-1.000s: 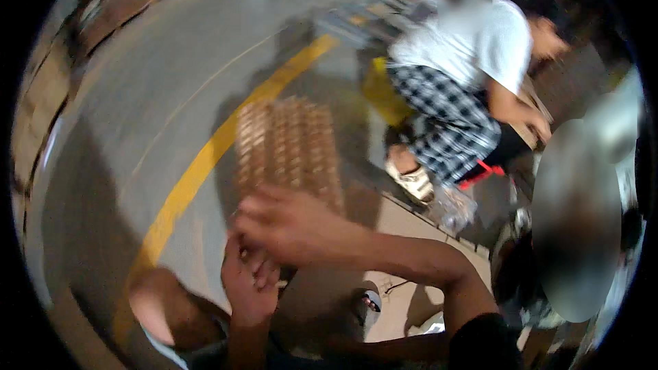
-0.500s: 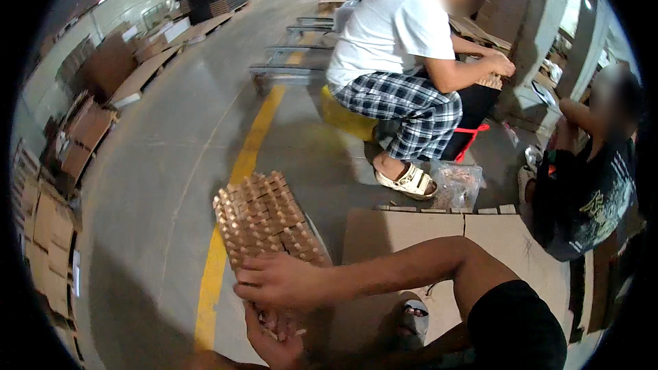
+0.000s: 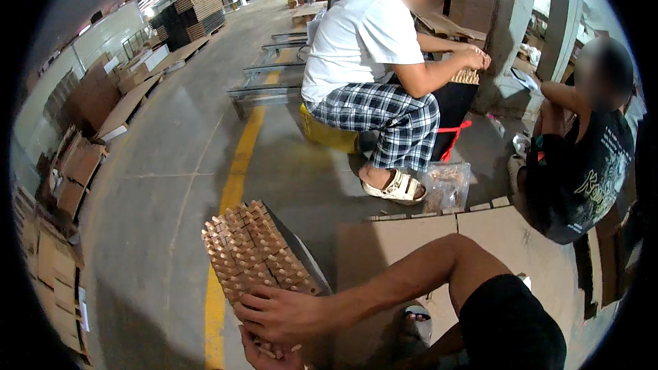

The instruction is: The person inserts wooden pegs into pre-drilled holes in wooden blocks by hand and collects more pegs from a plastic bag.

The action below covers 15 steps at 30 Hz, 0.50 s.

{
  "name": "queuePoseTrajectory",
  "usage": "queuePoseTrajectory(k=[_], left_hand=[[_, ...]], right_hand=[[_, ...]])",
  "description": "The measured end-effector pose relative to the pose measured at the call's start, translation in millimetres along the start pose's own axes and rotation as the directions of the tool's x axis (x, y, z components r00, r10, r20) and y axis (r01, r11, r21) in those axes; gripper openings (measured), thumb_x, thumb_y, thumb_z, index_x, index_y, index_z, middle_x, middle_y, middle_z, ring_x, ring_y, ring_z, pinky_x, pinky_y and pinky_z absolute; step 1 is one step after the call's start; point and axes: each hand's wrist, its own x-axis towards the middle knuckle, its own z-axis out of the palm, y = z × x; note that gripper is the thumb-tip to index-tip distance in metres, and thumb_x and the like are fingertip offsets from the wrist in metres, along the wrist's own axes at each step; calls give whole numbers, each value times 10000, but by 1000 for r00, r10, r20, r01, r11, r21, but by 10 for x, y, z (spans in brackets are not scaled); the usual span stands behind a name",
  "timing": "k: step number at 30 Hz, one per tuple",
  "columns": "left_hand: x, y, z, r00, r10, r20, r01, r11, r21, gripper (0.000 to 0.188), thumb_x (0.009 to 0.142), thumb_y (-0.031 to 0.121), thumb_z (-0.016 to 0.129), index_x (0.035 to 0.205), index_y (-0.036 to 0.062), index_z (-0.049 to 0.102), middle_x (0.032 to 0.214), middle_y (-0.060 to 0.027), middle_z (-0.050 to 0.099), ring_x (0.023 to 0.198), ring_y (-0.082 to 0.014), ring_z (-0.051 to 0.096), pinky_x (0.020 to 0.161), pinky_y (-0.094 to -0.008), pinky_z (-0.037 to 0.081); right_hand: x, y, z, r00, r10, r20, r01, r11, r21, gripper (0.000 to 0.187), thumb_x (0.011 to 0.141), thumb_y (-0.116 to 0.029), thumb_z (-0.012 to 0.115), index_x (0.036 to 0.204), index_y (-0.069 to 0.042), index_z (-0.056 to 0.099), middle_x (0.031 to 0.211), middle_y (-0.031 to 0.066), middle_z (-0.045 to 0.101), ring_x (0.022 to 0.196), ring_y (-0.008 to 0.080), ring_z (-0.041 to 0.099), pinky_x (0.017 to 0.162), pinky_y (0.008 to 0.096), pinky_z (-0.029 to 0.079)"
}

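A slab of many small light-brown wooden blocks (image 3: 248,252), packed in rows, stands tilted on the concrete floor in front of me. My right hand (image 3: 286,313) lies spread over its near end, the forearm reaching in from the right under a black sleeve. My left hand (image 3: 262,357) grips the same end from below, mostly hidden at the lower edge. A flat cardboard sheet (image 3: 411,238) lies just right of the slab.
A person in a white shirt (image 3: 360,41) sits on a yellow stool (image 3: 327,135) ahead; another person in black (image 3: 582,164) sits at right. A plastic bag of wooden pieces (image 3: 445,185), a yellow floor line (image 3: 236,171), metal frames (image 3: 264,89) and cardboard stacks (image 3: 75,164) surround.
My view has lifted and now shows more of the hall. The slab sits lower left in the picture, and both hands have stayed on its near end.
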Motion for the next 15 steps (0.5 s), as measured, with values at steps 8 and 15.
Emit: queuePoseTrajectory(k=[8, 15], left_hand=[[-152, 293, 29, 996, 6, 91, 20, 960, -279, 338, 1052, 311, 363, 847, 88, 512, 531, -23, 393, 388, -112, 262, 398, -298, 326], [-98, 403, -301, 998, 51, -26, -55, 981, -184, 248, 1038, 222, 367, 838, 110, 461, 607, 44, 323, 457, -49, 294, 388, -207, 273]], right_hand=[[-335, -242, 79, 991, 35, -128, 10, 943, 334, 499, 814, -261, 629, 1236, -10, 542, 1150, 165, 542, 1004, 293, 555, 890, 448, 441], [-93, -327, -286, 981, -189, 51, 121, 787, 604, 509, 777, -160, 596, 1241, 38, 523, 1135, 172, 556, 891, 266, 620, 592, 321, 537]])
